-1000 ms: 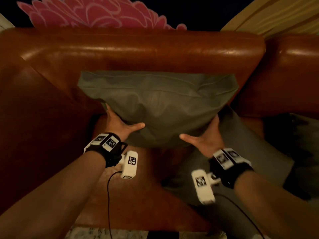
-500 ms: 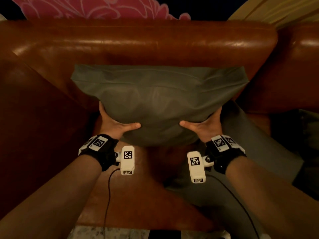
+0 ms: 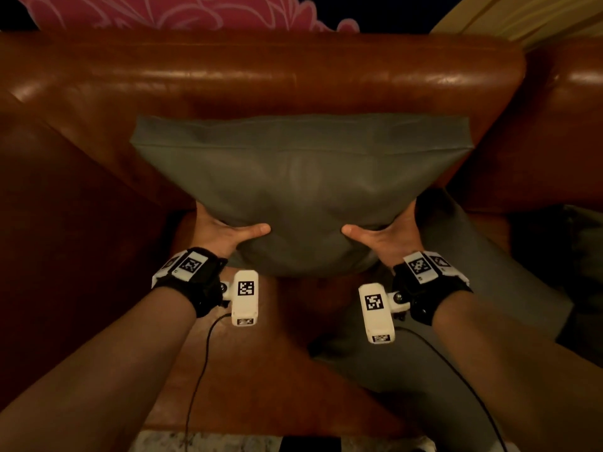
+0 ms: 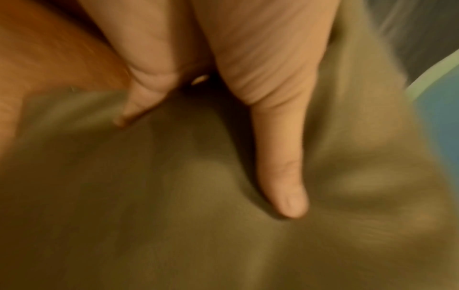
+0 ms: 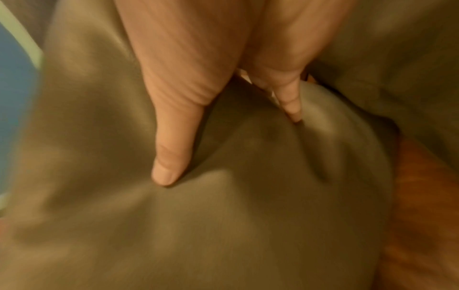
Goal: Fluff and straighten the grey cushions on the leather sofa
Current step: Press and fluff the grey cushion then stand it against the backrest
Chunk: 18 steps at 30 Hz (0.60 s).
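A grey cushion (image 3: 300,190) stands upright against the backrest of the brown leather sofa (image 3: 261,70), its top edge level. My left hand (image 3: 225,231) grips its lower left corner, thumb in front and fingers hidden behind. At the lower right corner my right hand (image 3: 385,234) holds it the same way. The left wrist view shows the left thumb (image 4: 280,157) pressed into the grey fabric (image 4: 198,225). In the right wrist view, the right thumb (image 5: 174,137) dents the fabric (image 5: 223,225) too. A second grey cushion (image 3: 456,288) lies flat on the seat at the right, partly under my right arm.
The sofa's left armrest (image 3: 65,256) rises close beside my left arm. Another leather back section (image 3: 561,125) adjoins at the right, with a dark object (image 3: 584,249) below it. A strip of pale floor (image 3: 212,442) shows at the seat's front edge.
Both hands have lifted slightly with the cushion, the right wrist drawing in. The cushion's top edge now looks wider and more level against the backrest.
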Tool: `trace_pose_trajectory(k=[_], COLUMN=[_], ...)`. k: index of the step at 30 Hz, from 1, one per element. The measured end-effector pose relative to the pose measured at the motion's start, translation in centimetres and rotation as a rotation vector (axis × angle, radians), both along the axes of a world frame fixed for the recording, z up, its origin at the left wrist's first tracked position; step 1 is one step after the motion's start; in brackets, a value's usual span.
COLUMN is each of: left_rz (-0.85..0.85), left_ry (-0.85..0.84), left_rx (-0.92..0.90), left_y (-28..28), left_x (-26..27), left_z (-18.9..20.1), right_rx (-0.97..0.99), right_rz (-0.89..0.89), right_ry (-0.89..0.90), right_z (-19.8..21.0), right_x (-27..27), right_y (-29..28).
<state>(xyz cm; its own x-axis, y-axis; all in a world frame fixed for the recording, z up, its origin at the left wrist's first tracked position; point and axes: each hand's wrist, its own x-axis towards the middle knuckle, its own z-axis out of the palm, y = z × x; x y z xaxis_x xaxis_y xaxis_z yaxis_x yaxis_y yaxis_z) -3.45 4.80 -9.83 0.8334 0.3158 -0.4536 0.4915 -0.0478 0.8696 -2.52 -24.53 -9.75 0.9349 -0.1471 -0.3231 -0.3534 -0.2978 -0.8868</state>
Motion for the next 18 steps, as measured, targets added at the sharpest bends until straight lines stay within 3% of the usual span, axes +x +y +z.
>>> trace_pose_trajectory(k=[7,13,18], left_rz=[-0.028,-0.029,0.025], left_ry=[0.046,0.092,0.12], left_rx=[0.028,0.188,0.244], left_y=[0.0,-0.5,-2.8], left_x=[0.1,-2.1,-5.1], left_z=[0.3,1.6,2.5], right_rx=[-0.019,0.043,-0.185], right_rz=[0.035,0.197,0.254], right_ry=[0.033,0.187,0.375], right_z=[0.3,3.3,6.5], right_x=[0.0,-1.5,-3.7], right_y=[-0.2,-4.1,-11.2])
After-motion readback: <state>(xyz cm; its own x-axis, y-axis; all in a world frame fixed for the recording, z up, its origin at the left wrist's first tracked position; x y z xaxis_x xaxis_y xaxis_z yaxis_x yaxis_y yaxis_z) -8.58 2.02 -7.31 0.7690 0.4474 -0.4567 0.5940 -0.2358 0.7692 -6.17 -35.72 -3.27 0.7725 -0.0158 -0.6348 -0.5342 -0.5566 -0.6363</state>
